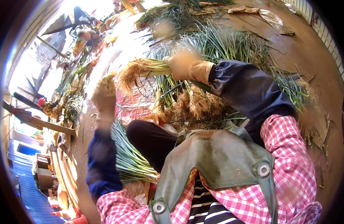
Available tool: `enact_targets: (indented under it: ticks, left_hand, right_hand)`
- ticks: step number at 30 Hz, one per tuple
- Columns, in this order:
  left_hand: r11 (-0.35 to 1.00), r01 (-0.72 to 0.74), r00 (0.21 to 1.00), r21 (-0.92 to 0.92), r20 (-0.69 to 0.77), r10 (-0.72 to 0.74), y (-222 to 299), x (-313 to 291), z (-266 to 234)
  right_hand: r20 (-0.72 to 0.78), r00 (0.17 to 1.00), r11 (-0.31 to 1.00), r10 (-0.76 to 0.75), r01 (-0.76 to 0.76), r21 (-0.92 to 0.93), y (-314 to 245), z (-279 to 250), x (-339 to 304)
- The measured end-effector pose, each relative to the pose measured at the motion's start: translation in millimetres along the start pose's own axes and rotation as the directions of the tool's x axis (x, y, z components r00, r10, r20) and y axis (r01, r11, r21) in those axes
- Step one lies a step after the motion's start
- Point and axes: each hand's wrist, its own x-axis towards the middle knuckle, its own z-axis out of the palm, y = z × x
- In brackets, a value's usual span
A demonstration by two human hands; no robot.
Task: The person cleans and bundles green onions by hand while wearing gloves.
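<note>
My right hand [187, 67], in a tan work glove, is closed round the stalks of a small bunch of green onions [157, 67]. Its pale stems point left and end in shaggy brown roots [130, 74]. To the left of those roots, and apart from them, my gloved left hand [104, 91] is raised with its fingers curled in. Whatever may be inside those fingers is hidden. Below my right forearm lies a heap of green onions with tangled roots [202, 102]. Another pile of green onions [132, 153] rests beside my bent knee, roots out of sight.
More long green leaves [228, 43] spread across the ground ahead. A crumpled sack [278, 22] lies at the far right on brown ground [310, 48]. Other people [84, 37] sit among piles at the far left. A wooden beam [45, 123] juts in from the left.
</note>
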Motion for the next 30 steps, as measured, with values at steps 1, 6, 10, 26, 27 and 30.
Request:
enact_targets:
  ticks: [1, 6, 10, 26, 27, 30]
  left_hand:
    - [0.984, 0.079, 0.997, -0.16, -0.004, -0.081, 14.6, 1.5, -0.2]
    - [0.932, 0.285, 0.947, -0.225, 0.218, -0.237, 62.9, 14.0, 19.9]
    - [0.835, 0.478, 0.875, -0.274, 0.237, -0.423, 63.1, 14.5, 48.3]
    - [0.971, 0.23, 0.29, -0.065, 0.957, -0.005, -49.0, -46.6, 69.0]
    - [0.875, 0.444, 0.429, -0.193, 0.903, -0.018, -44.3, -47.8, 56.4]
    - [0.322, 0.78, 0.616, -0.536, 0.749, -0.245, -16.7, -41.0, 39.4]
  right_hand:
    - [-0.002, 1.0, 1.0, 0.019, -0.019, 0.018, 0.8, -5.1, -1.1]
    - [-0.116, 0.993, 0.999, -0.002, 0.006, 0.039, -6.9, -9.7, 2.8]
    - [-0.129, 0.986, 0.956, 0.106, -0.065, 0.286, -24.5, -9.6, 5.7]
    - [0.256, 0.959, 0.628, -0.123, -0.124, 0.768, 43.0, 6.2, 19.7]
    - [0.24, 0.964, 0.624, -0.116, -0.117, 0.773, 39.5, -0.2, 21.6]
    - [0.206, 0.977, 0.663, -0.054, -0.119, 0.739, 35.0, -3.7, 28.8]
